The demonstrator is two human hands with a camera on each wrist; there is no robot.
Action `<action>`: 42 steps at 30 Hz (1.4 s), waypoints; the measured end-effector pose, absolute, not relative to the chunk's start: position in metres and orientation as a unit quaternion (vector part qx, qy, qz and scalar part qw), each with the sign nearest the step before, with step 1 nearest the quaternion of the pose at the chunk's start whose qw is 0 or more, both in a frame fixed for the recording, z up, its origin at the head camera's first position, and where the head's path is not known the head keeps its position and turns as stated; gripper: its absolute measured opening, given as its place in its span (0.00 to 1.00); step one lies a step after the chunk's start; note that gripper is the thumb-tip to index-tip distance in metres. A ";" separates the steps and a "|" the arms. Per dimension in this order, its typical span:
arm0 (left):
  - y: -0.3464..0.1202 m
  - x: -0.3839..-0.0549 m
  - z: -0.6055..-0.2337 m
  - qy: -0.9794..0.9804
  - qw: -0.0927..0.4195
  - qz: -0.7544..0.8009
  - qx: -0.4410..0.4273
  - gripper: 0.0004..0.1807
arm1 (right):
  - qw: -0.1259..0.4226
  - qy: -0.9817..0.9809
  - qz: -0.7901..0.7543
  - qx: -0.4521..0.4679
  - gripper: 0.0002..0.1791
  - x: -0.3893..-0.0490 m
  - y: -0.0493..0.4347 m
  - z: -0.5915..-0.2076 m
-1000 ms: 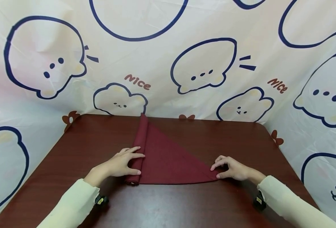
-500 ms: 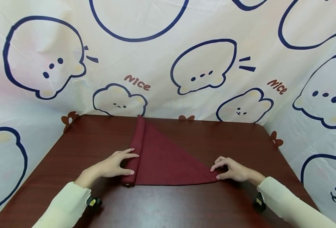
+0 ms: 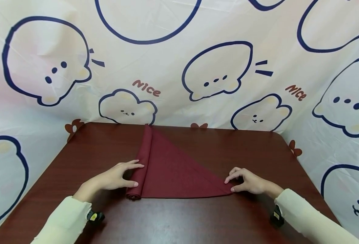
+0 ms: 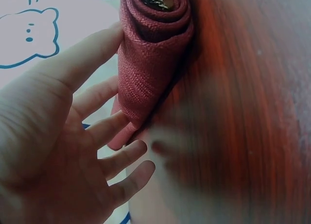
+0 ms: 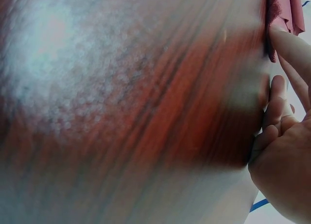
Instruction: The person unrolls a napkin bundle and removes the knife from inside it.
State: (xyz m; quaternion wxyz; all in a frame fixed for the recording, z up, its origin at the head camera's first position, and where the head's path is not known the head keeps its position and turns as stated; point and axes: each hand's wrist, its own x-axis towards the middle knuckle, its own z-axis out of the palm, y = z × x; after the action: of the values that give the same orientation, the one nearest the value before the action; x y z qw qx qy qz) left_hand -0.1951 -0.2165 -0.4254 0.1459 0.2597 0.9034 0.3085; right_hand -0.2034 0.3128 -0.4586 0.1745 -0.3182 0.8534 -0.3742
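Note:
A dark red cloth [image 3: 173,173] lies partly flat as a triangle on the table, its left side wound into a long roll [image 3: 145,149]. My left hand [image 3: 113,176] touches the near part of the roll with thumb and fingertips, the fingers spread and mostly straight. Seen in the left wrist view, the roll's spiral end [image 4: 160,12] has something pale and dark-speckled at its core; the last two fingers stand off the cloth. My right hand [image 3: 249,181] pinches the cloth's right corner between thumb and index finger, its other fingers bent. In the right wrist view, the thumb lies against the cloth edge [image 5: 282,15].
The brown wooden table [image 3: 179,220] has a glossy patch of light in front of the cloth. A pale curtain [image 3: 167,64] with blue cartoon outlines stands behind and on both sides. Small dark devices are strapped at both wrists.
My left hand and the roll have moved left, and the flat stretch of cloth has widened as the roll unwinds. My right hand stays at the corner.

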 end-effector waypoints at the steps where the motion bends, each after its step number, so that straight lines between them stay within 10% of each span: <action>1: -0.217 -0.196 -0.426 0.903 0.144 0.311 0.259 0.37 | 0.172 0.854 -0.373 -0.319 0.12 -0.204 0.313 -0.458; 42: -0.211 -0.193 -0.427 0.907 0.098 0.328 0.247 0.32 | 0.174 0.861 -0.368 -0.307 0.13 -0.206 0.314 -0.460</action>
State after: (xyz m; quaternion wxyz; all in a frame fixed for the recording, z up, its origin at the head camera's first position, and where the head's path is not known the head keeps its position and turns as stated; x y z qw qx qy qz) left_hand -0.1926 -0.2107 -0.4271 0.0984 0.2469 0.9066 0.3277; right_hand -0.2057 0.3140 -0.4600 0.1739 -0.3066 0.8605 -0.3677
